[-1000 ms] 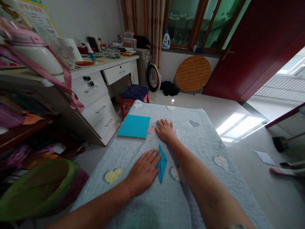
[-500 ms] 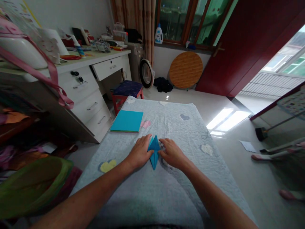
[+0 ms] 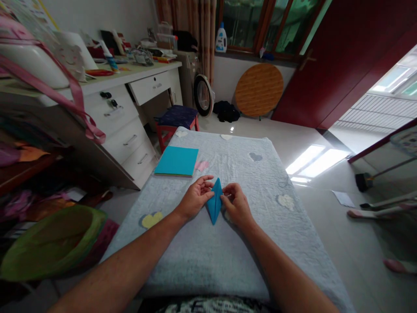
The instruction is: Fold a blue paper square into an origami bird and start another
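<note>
A folded blue paper piece, narrow and pointed at both ends, is held just above the pale blue cloth-covered table. My left hand pinches its left edge with thumb and fingers. On the other side, my right hand pinches its right edge. A stack of blue paper sheets lies flat at the table's far left, with a small pink scrap beside it.
A white desk with drawers stands to the left, a red stool past the table's far end. A green bag sits low at left. A round wooden board leans on the far wall. Another person's feet show at right.
My right hand came back from the pink scrap to the folded paper. Both hands took hold of the paper, which went from lying flat under my left palm to being pinched and raised.
</note>
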A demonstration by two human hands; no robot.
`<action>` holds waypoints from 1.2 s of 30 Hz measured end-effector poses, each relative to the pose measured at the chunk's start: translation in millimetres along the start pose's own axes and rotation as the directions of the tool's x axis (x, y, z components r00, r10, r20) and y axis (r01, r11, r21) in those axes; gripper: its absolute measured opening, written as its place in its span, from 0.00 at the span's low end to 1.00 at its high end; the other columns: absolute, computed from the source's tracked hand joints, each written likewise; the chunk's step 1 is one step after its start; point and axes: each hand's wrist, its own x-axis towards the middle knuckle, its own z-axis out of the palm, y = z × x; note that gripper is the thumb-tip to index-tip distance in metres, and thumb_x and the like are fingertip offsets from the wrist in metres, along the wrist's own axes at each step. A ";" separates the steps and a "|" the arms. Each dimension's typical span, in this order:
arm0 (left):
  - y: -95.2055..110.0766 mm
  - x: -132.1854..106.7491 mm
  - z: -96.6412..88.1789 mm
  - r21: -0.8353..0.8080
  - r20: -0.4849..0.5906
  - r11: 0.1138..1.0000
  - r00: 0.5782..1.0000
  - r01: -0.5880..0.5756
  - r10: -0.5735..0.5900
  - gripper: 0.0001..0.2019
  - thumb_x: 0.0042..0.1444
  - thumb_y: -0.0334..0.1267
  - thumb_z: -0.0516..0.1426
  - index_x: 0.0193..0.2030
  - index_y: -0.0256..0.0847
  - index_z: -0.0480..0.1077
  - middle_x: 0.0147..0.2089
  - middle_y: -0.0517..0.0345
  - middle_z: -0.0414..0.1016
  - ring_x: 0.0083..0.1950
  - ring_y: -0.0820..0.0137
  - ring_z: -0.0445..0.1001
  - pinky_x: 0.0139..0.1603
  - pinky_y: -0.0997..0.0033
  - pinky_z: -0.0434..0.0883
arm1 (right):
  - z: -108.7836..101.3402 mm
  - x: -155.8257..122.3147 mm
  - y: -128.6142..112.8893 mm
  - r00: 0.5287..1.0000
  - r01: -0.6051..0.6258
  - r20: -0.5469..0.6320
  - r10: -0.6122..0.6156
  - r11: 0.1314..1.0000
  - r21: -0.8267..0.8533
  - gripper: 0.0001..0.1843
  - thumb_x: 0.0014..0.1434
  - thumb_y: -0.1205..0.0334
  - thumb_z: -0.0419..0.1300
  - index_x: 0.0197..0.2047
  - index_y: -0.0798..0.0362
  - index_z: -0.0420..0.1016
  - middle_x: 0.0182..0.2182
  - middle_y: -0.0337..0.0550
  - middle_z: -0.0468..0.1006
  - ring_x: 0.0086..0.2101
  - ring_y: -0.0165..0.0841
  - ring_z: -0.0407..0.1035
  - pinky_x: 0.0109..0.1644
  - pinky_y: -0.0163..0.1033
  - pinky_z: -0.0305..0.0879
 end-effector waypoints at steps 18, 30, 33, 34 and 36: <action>6.8 -7.0 11.4 -0.002 -0.001 1.000 1.000 0.000 0.000 0.12 0.57 0.41 0.61 0.44 0.42 0.63 0.34 0.65 0.72 0.28 0.77 0.68 0.25 0.79 0.65 | -7.3 -3.3 -6.2 0.990 -0.136 0.089 0.108 0.896 0.422 0.09 0.58 0.56 0.61 0.41 0.49 0.72 0.28 0.36 0.73 0.27 0.28 0.65 0.29 0.33 0.61; 0.9 -2.9 7.6 0.126 -0.077 0.992 0.997 0.019 -0.009 0.08 0.53 0.39 0.61 0.38 0.39 0.71 0.37 0.57 0.75 0.40 0.68 0.73 0.36 0.72 0.71 | -5.5 0.3 -13.3 0.989 -0.146 0.075 0.126 0.907 0.395 0.10 0.52 0.55 0.67 0.35 0.49 0.74 0.28 0.36 0.73 0.27 0.29 0.66 0.28 0.33 0.61; 0.0 -3.0 6.8 0.117 -0.083 0.993 0.997 0.007 0.003 0.10 0.52 0.39 0.61 0.40 0.39 0.71 0.37 0.57 0.74 0.38 0.69 0.72 0.36 0.72 0.70 | -5.0 -0.2 -11.5 0.990 -0.137 0.078 0.116 0.921 0.365 0.10 0.53 0.55 0.67 0.35 0.49 0.73 0.27 0.36 0.72 0.27 0.28 0.64 0.28 0.33 0.60; -0.4 -3.0 6.6 0.117 -0.086 0.993 0.996 -0.001 0.011 0.11 0.52 0.39 0.62 0.41 0.39 0.71 0.38 0.57 0.74 0.39 0.69 0.72 0.37 0.72 0.70 | -4.9 -0.4 -10.8 0.990 -0.135 0.079 0.114 0.925 0.354 0.10 0.53 0.55 0.66 0.35 0.49 0.73 0.28 0.36 0.71 0.26 0.28 0.64 0.28 0.33 0.60; -1.4 -3.2 6.6 0.117 -0.103 0.993 0.994 -0.023 0.035 0.13 0.52 0.39 0.63 0.43 0.39 0.70 0.39 0.57 0.73 0.40 0.70 0.72 0.39 0.72 0.70 | -4.7 -0.8 -10.2 0.992 -0.121 0.079 0.100 0.936 0.332 0.10 0.53 0.55 0.66 0.36 0.49 0.72 0.29 0.36 0.71 0.27 0.28 0.63 0.29 0.34 0.60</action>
